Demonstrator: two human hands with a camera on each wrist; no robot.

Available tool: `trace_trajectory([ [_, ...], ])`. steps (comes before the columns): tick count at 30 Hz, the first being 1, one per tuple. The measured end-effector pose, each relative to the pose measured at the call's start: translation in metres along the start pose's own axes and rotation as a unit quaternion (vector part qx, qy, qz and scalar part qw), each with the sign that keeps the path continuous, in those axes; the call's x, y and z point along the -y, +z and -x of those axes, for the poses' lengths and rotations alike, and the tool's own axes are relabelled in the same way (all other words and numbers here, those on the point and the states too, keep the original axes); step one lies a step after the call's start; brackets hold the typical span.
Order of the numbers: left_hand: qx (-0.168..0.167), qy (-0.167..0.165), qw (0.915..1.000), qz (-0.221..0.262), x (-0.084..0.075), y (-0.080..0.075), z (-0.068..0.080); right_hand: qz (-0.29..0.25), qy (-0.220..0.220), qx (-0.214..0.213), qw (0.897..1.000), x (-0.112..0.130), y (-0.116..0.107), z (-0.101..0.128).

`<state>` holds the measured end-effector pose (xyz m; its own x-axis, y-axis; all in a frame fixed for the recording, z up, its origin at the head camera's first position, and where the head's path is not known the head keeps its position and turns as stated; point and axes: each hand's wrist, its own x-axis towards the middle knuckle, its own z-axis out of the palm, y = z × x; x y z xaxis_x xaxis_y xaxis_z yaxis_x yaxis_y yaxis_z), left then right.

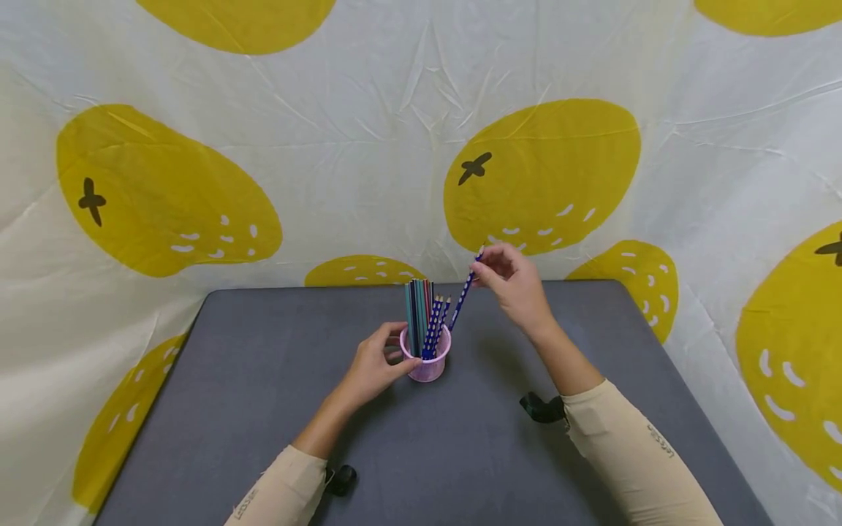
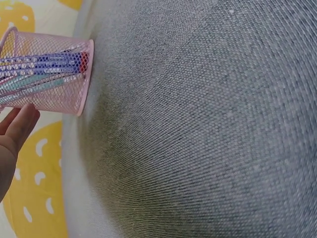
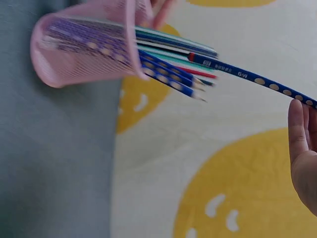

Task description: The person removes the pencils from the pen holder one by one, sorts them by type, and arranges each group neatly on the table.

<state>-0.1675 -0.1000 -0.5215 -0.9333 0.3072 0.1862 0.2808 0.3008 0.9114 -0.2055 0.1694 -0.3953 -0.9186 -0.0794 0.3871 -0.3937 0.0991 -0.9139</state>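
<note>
A pink mesh pencil cup (image 1: pixel 427 372) stands on the table, with my left hand (image 1: pixel 371 369) holding it at the rim, thumb in front and fingers at the left side. Inside lean several blue dotted pencils (image 1: pixel 434 326), points up, beside a bunch of teal, dark and red sticks (image 1: pixel 416 310). Up and to the right, my right hand (image 1: pixel 520 292) pinches one blue dotted pencil (image 3: pixel 242 74) near its sharpened end. That pencil slants, point upward, and its red-banded lower end is outside the cup, just beyond the rim in the right wrist view.
The dark grey table (image 1: pixel 263 409) ends at a back edge just behind the cup. A pale cloth with big yellow fruit prints (image 1: pixel 368 183) hangs behind and around it. Dark straps (image 1: pixel 542 408) stick out at the sleeve cuffs.
</note>
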Motion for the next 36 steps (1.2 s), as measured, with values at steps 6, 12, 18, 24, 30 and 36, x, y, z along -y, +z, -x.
trace_trajectory([
  [6, 0.004, 0.0, 1.0, 0.001, -0.001, -0.002, 0.001, -0.024, -0.005, -0.023, 0.999, 0.007, -0.025, -0.005],
  [12, 0.006, 0.001, 1.0, -0.006, -0.003, 0.0, 0.001, -0.011, 0.013, -0.034, 0.999, -0.004, -0.044, -0.001],
  [18, 0.008, 0.001, 0.9998, -0.017, -0.002, -0.001, 0.001, 0.021, 0.056, -0.018, 0.998, -0.03, -0.05, 0.005],
  [24, 0.007, -0.003, 0.9999, -0.014, -0.003, -0.001, 0.001, 0.062, 0.106, -0.003, 0.992, -0.057, -0.043, 0.014],
  [30, 0.01, -0.005, 0.9998, -0.017, -0.004, -0.001, 0.001, 0.111, 0.149, 0.017, 0.982, -0.09, -0.032, 0.026],
  [36, 0.015, -0.01, 0.9995, -0.025, -0.004, -0.001, 0.0, 0.149, 0.203, 0.044, 0.967, -0.12, -0.023, 0.037],
])
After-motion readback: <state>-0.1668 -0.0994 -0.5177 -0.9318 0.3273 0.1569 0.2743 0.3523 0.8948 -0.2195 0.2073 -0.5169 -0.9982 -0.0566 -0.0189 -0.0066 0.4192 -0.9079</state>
